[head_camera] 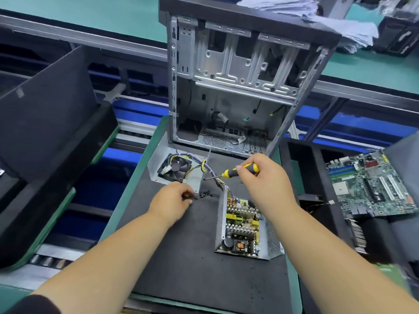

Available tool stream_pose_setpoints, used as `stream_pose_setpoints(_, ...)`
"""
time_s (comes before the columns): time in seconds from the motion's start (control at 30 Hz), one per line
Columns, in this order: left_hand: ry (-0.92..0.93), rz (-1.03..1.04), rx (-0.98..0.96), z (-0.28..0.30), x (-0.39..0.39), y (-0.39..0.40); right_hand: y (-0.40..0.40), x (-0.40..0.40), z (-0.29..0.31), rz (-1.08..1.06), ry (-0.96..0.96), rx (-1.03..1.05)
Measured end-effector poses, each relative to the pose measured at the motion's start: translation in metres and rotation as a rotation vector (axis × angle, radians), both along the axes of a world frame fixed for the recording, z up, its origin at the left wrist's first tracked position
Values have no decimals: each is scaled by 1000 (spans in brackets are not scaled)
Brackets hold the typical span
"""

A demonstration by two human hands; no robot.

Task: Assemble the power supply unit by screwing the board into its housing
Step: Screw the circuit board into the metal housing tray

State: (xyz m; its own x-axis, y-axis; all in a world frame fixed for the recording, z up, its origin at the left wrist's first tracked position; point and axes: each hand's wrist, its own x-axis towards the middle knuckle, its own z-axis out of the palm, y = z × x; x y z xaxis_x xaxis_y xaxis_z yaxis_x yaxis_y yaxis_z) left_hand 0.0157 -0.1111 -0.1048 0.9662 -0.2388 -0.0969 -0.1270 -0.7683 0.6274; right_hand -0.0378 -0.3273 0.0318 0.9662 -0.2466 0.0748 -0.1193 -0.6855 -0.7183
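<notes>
The right hand (260,175) grasps a yellow-and-black screwdriver (235,171), its tip pointing left toward the metal cover (158,155) with a fan (176,167). The left hand (172,200) rests on the black mat (192,257), fingers pinching at a small cluster of black screws (205,194). Just right of the screws, the board (241,225) sits inside its metal housing (272,241), wires (215,177) running to the cover. An open computer case (238,87) stands behind.
</notes>
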Motion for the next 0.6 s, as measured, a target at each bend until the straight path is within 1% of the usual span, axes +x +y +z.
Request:
stream_pose_setpoints(0.07,-29,-43,17,-4,5,-1,1,3,-2,-14,14,-8)
stream_pose_setpoints(0.23,-61,-76,29,-9,10,-3,3,7,-4,-27,37,-10)
stream_pose_setpoints(0.6,-51,-94,8,-10,14,-8,10,14,-6,2,59,-14)
